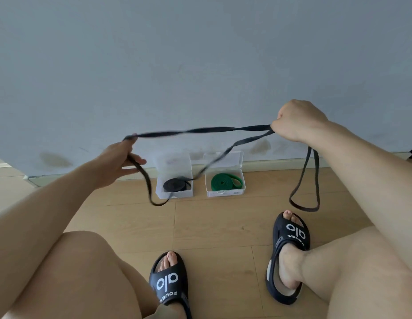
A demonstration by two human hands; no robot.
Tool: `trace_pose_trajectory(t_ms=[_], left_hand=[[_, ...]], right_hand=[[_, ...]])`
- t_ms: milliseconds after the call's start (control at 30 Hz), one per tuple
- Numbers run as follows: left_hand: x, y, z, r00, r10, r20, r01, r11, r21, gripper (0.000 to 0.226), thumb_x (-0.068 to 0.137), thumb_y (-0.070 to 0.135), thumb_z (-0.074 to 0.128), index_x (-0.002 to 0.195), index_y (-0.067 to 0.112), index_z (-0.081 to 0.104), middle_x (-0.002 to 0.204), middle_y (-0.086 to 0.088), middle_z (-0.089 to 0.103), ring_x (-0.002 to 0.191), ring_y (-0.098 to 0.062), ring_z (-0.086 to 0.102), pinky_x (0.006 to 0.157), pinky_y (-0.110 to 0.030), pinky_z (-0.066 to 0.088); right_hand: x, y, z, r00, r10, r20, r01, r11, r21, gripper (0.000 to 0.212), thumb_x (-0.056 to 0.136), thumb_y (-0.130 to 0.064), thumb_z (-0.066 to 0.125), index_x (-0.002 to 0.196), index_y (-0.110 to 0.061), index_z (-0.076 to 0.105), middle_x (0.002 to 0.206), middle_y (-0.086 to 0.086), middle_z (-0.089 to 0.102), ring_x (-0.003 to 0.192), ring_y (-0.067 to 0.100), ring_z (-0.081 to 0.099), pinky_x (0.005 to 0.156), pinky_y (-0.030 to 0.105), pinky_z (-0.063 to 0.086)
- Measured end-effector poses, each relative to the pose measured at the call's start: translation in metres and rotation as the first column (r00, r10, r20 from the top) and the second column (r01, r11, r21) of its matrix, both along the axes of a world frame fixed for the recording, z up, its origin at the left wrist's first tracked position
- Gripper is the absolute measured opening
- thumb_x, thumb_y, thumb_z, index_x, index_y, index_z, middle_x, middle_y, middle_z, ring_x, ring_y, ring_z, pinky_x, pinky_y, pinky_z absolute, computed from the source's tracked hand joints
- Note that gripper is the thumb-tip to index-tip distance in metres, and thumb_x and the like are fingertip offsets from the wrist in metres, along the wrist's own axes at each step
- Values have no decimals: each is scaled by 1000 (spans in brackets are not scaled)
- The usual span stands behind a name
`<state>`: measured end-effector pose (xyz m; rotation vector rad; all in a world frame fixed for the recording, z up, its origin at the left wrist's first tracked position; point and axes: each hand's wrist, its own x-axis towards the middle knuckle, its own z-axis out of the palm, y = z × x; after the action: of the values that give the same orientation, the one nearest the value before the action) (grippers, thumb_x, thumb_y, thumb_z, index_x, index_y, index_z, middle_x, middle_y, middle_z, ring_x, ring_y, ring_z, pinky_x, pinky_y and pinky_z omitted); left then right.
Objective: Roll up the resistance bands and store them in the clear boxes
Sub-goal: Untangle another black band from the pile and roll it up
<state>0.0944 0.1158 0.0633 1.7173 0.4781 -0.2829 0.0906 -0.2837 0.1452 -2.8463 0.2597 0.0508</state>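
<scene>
On wood floor (214,229) by grey wall (200,54), two clear boxes (225,193)

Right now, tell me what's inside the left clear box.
The left clear box holds a rolled black band, lid up. The loose black band held by both hands hangs across in front, covering part of the roll. Nothing else shows inside.

Bare arms and legs, no sleeves; both feet wear dark navy open-toe slides (169,286) with white "alo" lettering across the strap
</scene>
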Motion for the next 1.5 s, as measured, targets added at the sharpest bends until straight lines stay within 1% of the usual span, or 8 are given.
trace_pose_trajectory(t_ms=[100, 233, 367, 567, 833, 1000, 1267, 1500], left_hand=[[-1, 6, -6, 999, -49, -21, 53, 968, 244, 59, 87, 72, 62, 91, 14, 53, 69, -3, 43, 63, -19, 46, 73, -38, 58], [-3, 20, -19, 885, -421, -198, 378, 403, 834, 37, 85, 43, 76, 80, 14, 55, 78, -5, 60, 68, -21, 51, 62, -31, 40], [-10, 5, -15, 734, -522, -434, 655, 376, 655, 21, 95, 28, 65, 80, 14, 64, 79, 3, 71, 74, -13, 64, 67, -25, 45], [-14, -30, -7, 447, -464, -765, 851, -45, 524, 44, 92, 49, 66, 133, 34, 59, 130, 10, 59, 126, -17, 55, 103, -34, 43], [-29, -102, 39, 583, -812, -8, 748, 533, 396, 59, 90, 34, 78, 141, 44, 50, 142, 17, 57, 132, 3, 51, 113, -21, 37], [-38, -130, 60, 608, -769, 197, 661, 628, 410, 9, 101, 24, 63, 104, 22, 72, 102, 15, 76, 100, 2, 67, 90, -19, 45], [-40, -133, 59, 626, -737, 253, 703, 674, 226, 15, 103, 27, 58, 96, 15, 64, 103, -1, 72, 106, -15, 65, 116, -49, 42], [-43, -136, 64, 654, -705, 274, 702, 701, 125, 17, 108, 16, 50, 102, 6, 63, 104, -6, 77, 109, -16, 71, 111, -37, 49]], right_hand=[[-1, 2, 2, 1000, -6, -3, 6, 1000, -2, 23, 83, -7, 53, 66, -13, 38, 63, 5, 37, 57, 24, 32, 54, 28, 23], [-3, -3, 1, 1000, -17, -24, 18, 1000, 21, 29, 83, -6, 52, 64, -15, 32, 62, 3, 30, 57, 22, 26, 54, 29, 18], [-4, 2, 4, 998, 37, -57, -28, 986, 164, 30, 85, -10, 57, 63, -14, 37, 61, 4, 29, 62, 24, 26, 56, 33, 18], [-20, 30, 11, 949, 272, -158, -165, 858, 486, 23, 89, -15, 65, 86, 7, 68, 59, 1, 46, 65, 24, 34, 52, 29, 25], [-33, 55, 14, 874, 450, -185, -283, 779, 560, 21, 92, -16, 65, 73, -8, 67, 54, -2, 47, 53, 18, 30, 49, 28, 23], [-35, 54, 16, 868, 464, -176, -300, 773, 559, 21, 92, -19, 67, 76, -7, 67, 57, -1, 50, 48, 13, 33, 48, 26, 26], [-37, 48, 21, 864, 485, -137, -310, 726, 614, 25, 93, -20, 68, 69, -11, 66, 58, 0, 54, 48, 11, 35, 54, 29, 28], [-36, 47, 23, 869, 483, -105, -310, 698, 645, 26, 95, -18, 67, 70, -12, 64, 59, 0, 54, 50, 11, 36, 55, 29, 29]])
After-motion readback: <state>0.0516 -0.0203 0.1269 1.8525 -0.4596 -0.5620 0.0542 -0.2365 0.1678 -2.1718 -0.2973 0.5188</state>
